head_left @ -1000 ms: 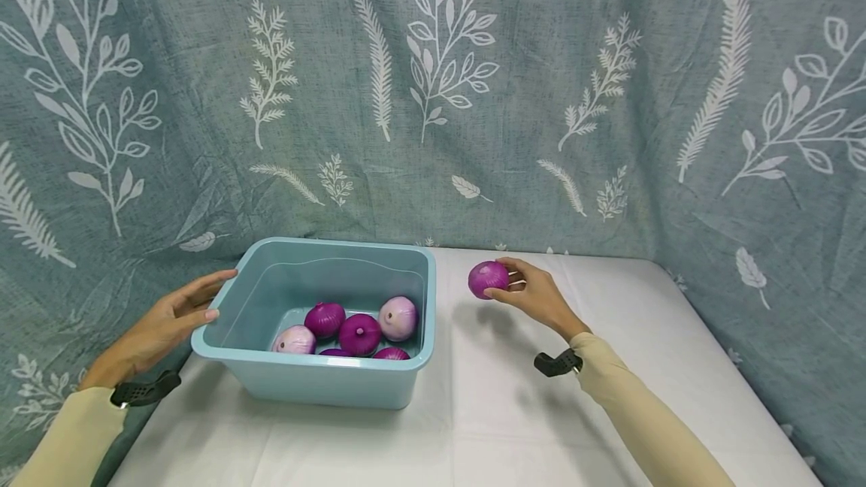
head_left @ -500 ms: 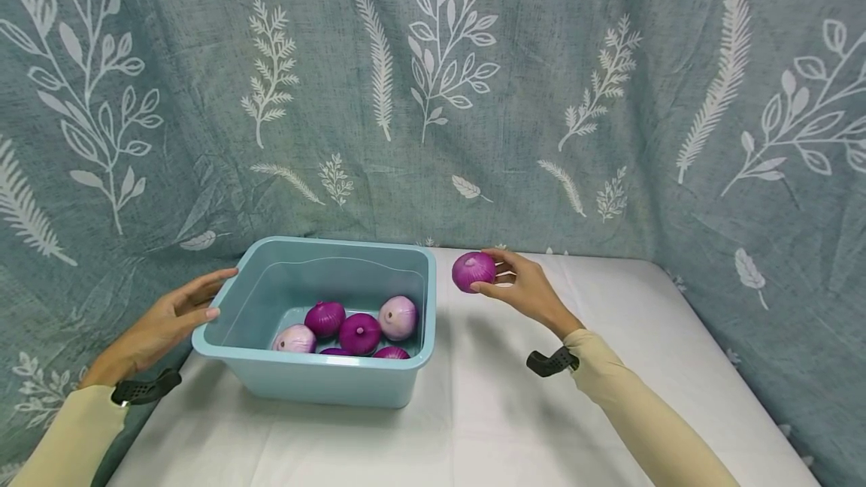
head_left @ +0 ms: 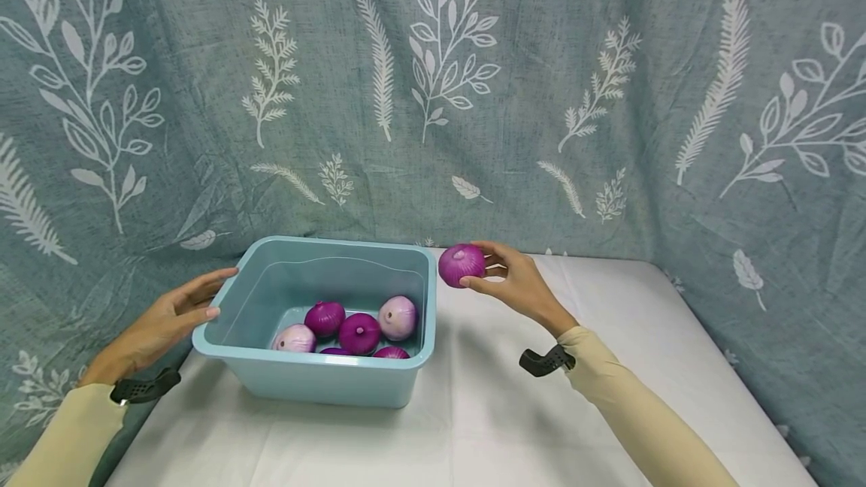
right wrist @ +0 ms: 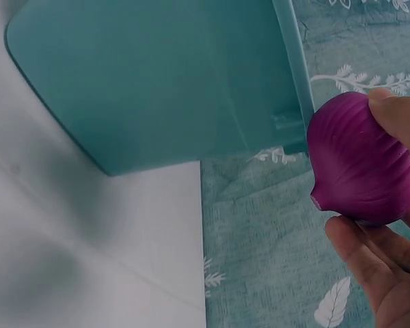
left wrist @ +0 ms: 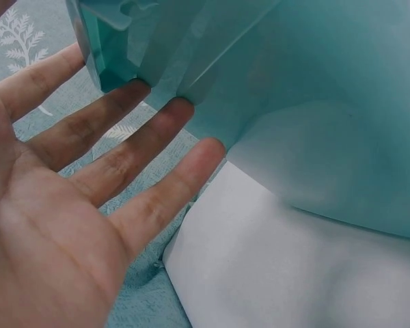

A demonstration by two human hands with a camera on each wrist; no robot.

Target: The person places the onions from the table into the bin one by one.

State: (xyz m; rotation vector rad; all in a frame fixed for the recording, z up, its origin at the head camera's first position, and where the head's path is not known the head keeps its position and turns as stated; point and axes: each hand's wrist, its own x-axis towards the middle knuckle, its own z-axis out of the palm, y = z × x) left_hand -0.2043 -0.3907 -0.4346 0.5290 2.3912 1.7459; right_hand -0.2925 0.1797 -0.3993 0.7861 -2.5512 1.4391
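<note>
A purple onion [head_left: 462, 265] is pinched between the thumb and fingers of my right hand [head_left: 516, 282], held in the air just right of the blue plastic tub [head_left: 318, 382]. In the right wrist view the same onion [right wrist: 364, 160] shows its ribbed skin and stubby tip near the tub's rim. My left hand [head_left: 158, 329] rests at the tub's left rim. In the left wrist view its fingers [left wrist: 167, 181] are straight and touch the tub's outer wall [left wrist: 314, 116]. Inside the tub lie several onions, among them a dark purple onion [head_left: 360, 334] and a paler onion [head_left: 398, 318].
A white cloth [head_left: 609, 337] covers the table under the tub. Behind and at the sides hangs a blue-green curtain [head_left: 514, 134] with white leaf prints, meeting the table's back edge. Each wrist bears a black band [head_left: 548, 361].
My right hand has carried the purple onion leftward and upward, from over the table to beside the tub's right rim. The left hand and the tub stay in place.
</note>
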